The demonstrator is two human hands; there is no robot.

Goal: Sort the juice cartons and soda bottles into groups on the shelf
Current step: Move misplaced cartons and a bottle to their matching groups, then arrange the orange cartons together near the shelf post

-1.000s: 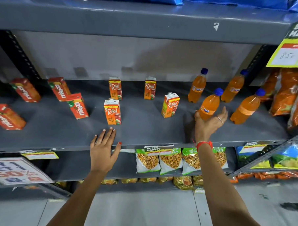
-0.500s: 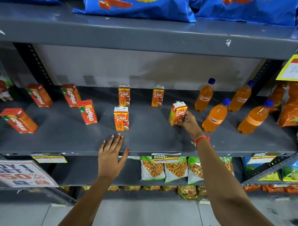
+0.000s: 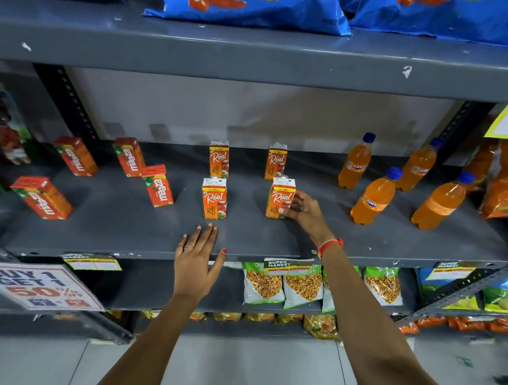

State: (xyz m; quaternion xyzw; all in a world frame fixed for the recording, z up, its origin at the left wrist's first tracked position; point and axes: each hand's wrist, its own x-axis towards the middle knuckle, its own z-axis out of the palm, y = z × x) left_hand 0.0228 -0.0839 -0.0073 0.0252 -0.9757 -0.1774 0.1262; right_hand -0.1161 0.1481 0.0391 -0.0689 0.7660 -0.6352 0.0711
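Observation:
On the grey shelf (image 3: 274, 242), several orange Real juice cartons stand in the middle. My right hand (image 3: 301, 209) grips the front right Real carton (image 3: 280, 198), which stands upright on the shelf. Another Real carton (image 3: 214, 198) stands to its left, and two more, one (image 3: 218, 159) and the other (image 3: 276, 161), stand behind. Several red Maaza cartons (image 3: 157, 185) stand at the left. Several orange Fanta bottles (image 3: 373, 197) with blue caps stand at the right. My left hand (image 3: 197, 256) rests flat on the shelf's front edge, fingers spread, holding nothing.
Blue chip bags (image 3: 249, 6) lie on the shelf above. Snack packets (image 3: 301, 284) fill the shelf below. Orange snack bags (image 3: 503, 180) crowd the far right. A promo sign (image 3: 39, 285) sticks out at the lower left.
My right hand left the Fanta bottles, moved left and took hold of the front right Real carton, which now stands straight. The left hand stayed put.

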